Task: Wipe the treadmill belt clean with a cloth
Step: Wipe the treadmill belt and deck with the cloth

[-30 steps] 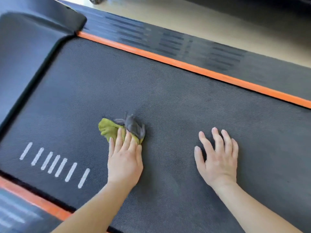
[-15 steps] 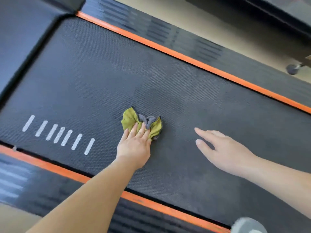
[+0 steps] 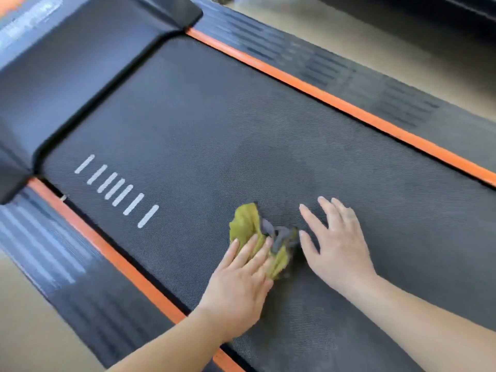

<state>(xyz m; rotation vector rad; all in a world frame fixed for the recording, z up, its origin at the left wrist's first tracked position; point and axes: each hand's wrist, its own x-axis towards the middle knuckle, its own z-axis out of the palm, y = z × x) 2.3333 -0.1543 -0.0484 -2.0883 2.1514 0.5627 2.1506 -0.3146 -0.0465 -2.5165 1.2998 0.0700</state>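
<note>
The dark textured treadmill belt fills most of the view. A crumpled yellow-green and grey cloth lies on it near the front side rail. My left hand presses flat on the cloth's near part with straight fingers. My right hand lies flat on the bare belt just right of the cloth, fingers spread, its thumb almost touching the grey folds.
Orange stripes border the belt on both sides, with ribbed black side rails beyond them. The black motor cover rises at the upper left. Several white dashes mark the belt. Beige floor lies outside.
My left hand has pushed the cloth toward the near rail. My right hand, lifted half a second ago, now lies flat on the belt beside the cloth. The camera view has swung.
</note>
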